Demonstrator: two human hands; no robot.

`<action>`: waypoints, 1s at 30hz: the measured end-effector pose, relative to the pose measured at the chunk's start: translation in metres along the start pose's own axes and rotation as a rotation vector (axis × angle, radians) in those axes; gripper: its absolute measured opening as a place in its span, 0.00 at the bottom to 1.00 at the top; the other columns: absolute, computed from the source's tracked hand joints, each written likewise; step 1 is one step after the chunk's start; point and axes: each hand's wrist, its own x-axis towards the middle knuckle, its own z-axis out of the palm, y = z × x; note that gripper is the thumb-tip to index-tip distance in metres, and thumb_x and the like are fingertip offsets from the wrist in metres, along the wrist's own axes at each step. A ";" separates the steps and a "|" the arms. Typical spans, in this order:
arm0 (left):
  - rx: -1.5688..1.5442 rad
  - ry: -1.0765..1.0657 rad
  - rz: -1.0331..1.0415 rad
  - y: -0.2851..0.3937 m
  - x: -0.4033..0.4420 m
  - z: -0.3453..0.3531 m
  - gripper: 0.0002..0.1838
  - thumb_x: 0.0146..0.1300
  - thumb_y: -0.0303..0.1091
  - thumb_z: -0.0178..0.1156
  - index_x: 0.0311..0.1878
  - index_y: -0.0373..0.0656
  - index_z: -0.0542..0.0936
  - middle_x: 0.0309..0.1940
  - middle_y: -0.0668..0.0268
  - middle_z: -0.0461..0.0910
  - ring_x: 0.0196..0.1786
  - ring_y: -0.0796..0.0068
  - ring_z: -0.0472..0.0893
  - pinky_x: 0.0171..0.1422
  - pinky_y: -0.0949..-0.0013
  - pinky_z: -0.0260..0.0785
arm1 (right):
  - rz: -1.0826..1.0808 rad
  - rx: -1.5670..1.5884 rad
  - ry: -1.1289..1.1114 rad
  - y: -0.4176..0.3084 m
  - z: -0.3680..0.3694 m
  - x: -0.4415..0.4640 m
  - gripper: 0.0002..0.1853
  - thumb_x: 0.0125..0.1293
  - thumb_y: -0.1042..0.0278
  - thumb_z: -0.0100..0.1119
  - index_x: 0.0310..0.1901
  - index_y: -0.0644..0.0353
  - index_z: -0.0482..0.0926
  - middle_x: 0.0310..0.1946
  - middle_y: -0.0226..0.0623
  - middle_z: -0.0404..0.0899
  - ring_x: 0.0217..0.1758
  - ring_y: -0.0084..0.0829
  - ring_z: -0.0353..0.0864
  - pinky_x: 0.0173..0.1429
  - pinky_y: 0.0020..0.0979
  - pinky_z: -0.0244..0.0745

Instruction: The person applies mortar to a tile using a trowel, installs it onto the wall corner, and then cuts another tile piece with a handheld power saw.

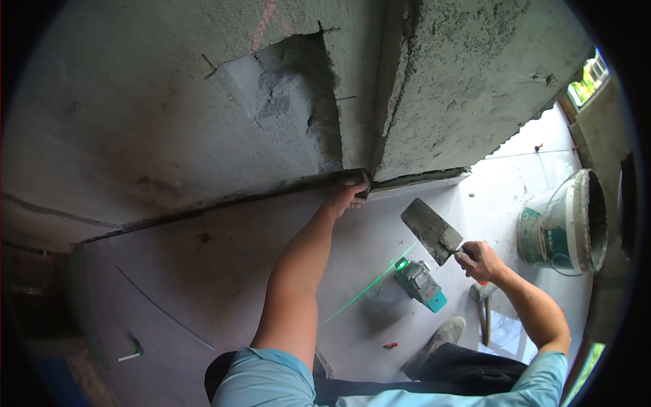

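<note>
At the foot of the rough grey wall (pixel 169 122), my left hand (pixel 348 196) is closed on a small dark block (pixel 364 184), held against the wall's lower edge. To the right, my right hand (pixel 479 260) is wrapped round the handle of a trowel (pixel 432 230). The trowel's flat rectangular blade points up and left, with grey mortar on it. Just below the blade, a teal and grey laser level (pixel 420 283) stands on the floor and casts a green line. The handle itself is mostly hidden by my fingers.
A mortar-stained bucket (pixel 553 230) stands at the right. A hammer (pixel 483 305) is near my shoe (pixel 447 332), beside a white sheet (pixel 505 336). A small red object (pixel 390 346) and a thin dark strip (pixel 163 312) lie on the floor. The wall has a recess (pixel 291 95).
</note>
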 end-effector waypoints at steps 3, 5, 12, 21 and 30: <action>0.003 0.035 -0.022 0.004 -0.004 0.003 0.29 0.67 0.51 0.59 0.67 0.47 0.72 0.62 0.63 0.75 0.58 0.53 0.79 0.61 0.54 0.68 | 0.022 0.043 -0.019 0.005 0.002 0.001 0.18 0.65 0.60 0.55 0.28 0.71 0.76 0.20 0.41 0.79 0.21 0.31 0.83 0.28 0.33 0.77; 0.028 0.058 -0.009 0.003 -0.004 0.004 0.29 0.68 0.52 0.57 0.68 0.48 0.71 0.62 0.64 0.75 0.58 0.54 0.78 0.61 0.53 0.68 | 0.037 0.036 -0.015 0.009 0.006 0.001 0.17 0.65 0.61 0.55 0.29 0.70 0.77 0.21 0.41 0.80 0.21 0.29 0.83 0.28 0.33 0.78; -0.191 0.230 0.148 -0.030 0.025 -0.004 0.31 0.71 0.56 0.49 0.69 0.46 0.69 0.64 0.65 0.74 0.62 0.59 0.76 0.63 0.54 0.65 | 0.063 0.022 -0.052 0.020 0.013 -0.006 0.18 0.68 0.59 0.55 0.30 0.69 0.76 0.21 0.38 0.79 0.22 0.28 0.82 0.27 0.32 0.77; -0.194 0.151 0.200 -0.038 0.018 0.006 0.36 0.73 0.59 0.41 0.75 0.43 0.60 0.76 0.60 0.58 0.75 0.58 0.62 0.76 0.51 0.53 | 0.045 0.062 -0.015 0.016 0.010 -0.010 0.19 0.68 0.59 0.55 0.26 0.68 0.76 0.18 0.36 0.77 0.21 0.28 0.82 0.27 0.31 0.76; -0.161 0.074 0.166 -0.049 0.017 -0.001 0.41 0.72 0.65 0.38 0.77 0.44 0.55 0.78 0.57 0.52 0.79 0.57 0.52 0.77 0.51 0.46 | -0.075 -0.179 0.014 0.025 0.004 -0.003 0.22 0.65 0.51 0.56 0.32 0.67 0.80 0.30 0.55 0.81 0.37 0.56 0.81 0.43 0.48 0.75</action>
